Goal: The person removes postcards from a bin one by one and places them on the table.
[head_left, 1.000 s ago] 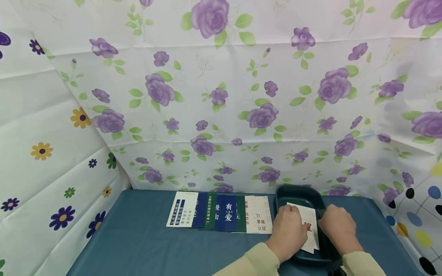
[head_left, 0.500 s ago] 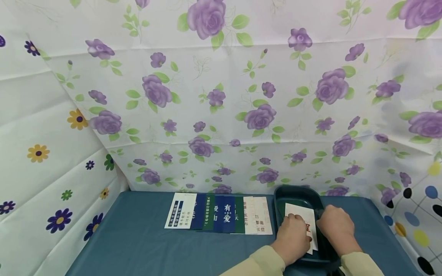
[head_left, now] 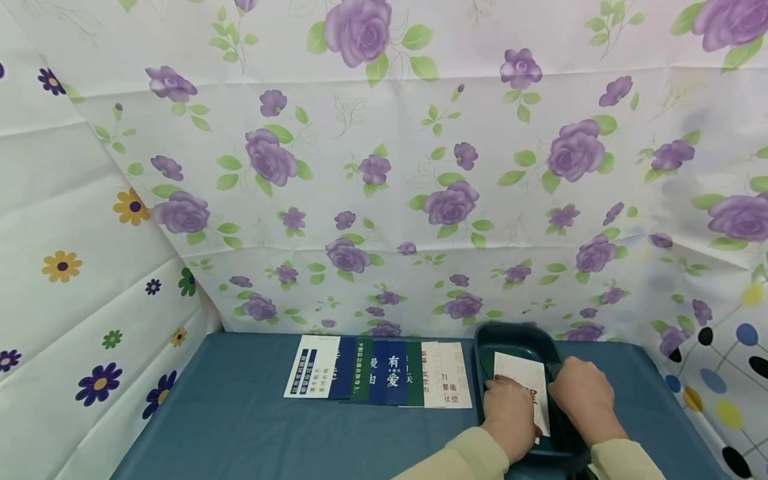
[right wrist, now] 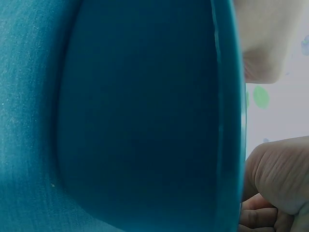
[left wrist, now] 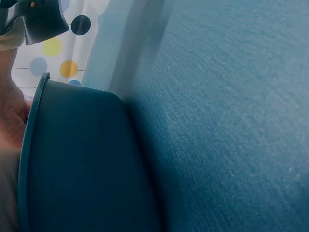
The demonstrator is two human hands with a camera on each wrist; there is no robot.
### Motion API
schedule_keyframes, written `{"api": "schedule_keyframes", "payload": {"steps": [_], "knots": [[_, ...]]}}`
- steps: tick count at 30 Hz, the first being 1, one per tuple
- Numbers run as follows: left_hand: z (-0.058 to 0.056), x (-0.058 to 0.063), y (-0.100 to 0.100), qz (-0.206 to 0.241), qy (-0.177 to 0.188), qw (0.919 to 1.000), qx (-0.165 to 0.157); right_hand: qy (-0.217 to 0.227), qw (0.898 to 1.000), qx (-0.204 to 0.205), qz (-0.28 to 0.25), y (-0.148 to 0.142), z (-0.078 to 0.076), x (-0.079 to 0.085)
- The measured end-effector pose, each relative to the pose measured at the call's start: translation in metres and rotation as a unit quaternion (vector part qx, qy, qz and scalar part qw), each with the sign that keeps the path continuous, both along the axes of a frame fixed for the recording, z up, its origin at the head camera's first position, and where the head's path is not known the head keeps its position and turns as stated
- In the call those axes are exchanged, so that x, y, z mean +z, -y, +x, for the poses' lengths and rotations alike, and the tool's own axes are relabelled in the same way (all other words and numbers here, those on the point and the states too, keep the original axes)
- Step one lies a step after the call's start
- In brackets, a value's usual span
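Observation:
A dark teal tray [head_left: 516, 333] stands at the table's right side with white cards [head_left: 516, 367] lying in it, the top one bearing red characters. Over their lower left part my left hand [head_left: 510, 417] holds them with curled fingers, thumb low at the right edge. My right hand [head_left: 585, 400] grips the tray's right rim, its knuckles up and its fingertips hidden close to the cards' right edge. The left wrist view mostly shows the tray's outer wall [left wrist: 87, 154], with the right hand [left wrist: 14, 116] behind the rim. Across the rim in the right wrist view, the left hand [right wrist: 285, 179] has bent fingers.
Left of the tray an overlapping row of printed cards [head_left: 393, 370], white, blue and green, lies on the blue table cover [head_left: 300, 440]. A floral sheet [head_left: 384, 200] hangs behind. Patterned side sheets [head_left: 90, 267] close in the left and right.
My left hand has slid down toward the near end of the tray, baring more of the top card. The cards now lie more evenly together. My right hand has kept its place on the tray.

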State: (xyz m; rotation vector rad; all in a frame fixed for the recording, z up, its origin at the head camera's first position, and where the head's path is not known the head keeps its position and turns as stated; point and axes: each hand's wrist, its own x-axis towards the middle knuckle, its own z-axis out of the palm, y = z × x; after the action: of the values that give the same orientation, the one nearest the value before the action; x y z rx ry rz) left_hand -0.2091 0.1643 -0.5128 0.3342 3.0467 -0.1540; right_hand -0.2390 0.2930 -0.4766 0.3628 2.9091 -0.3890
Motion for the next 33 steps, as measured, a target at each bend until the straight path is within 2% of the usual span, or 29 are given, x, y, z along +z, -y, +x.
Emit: {"api": "schedule_keyframes", "payload": {"steps": [5, 12, 17, 27, 33], "knots": [[-0.0014, -0.0012, -0.0016, 0.006, 0.001, 0.9999, 0.01, -0.006, 1.0, 0.0, 0.0, 0.0009, 0.0005, 0.0007], [-0.0015, -0.0035, -0.0015, -0.01, -0.042, 0.9991, -0.003, 0.0, 1.0, -0.001, 0.001, 0.0014, 0.0002, 0.0017], [-0.0018, -0.0044, 0.0002, -0.027, -0.063, 0.9976, 0.004, 0.008, 1.0, 0.004, 0.002, 0.0022, 0.0001, 0.0024], [-0.0019, -0.0032, 0.0024, -0.003, -0.057, 0.9984, 0.005, 0.002, 1.0, 0.0, 0.004, 0.0023, 0.0004, -0.0004], [-0.002, -0.0027, 0.0029, 0.002, -0.074, 0.9973, 0.001, 0.003, 1.0, -0.002, 0.006, 0.0023, -0.0003, 0.0005]]}}
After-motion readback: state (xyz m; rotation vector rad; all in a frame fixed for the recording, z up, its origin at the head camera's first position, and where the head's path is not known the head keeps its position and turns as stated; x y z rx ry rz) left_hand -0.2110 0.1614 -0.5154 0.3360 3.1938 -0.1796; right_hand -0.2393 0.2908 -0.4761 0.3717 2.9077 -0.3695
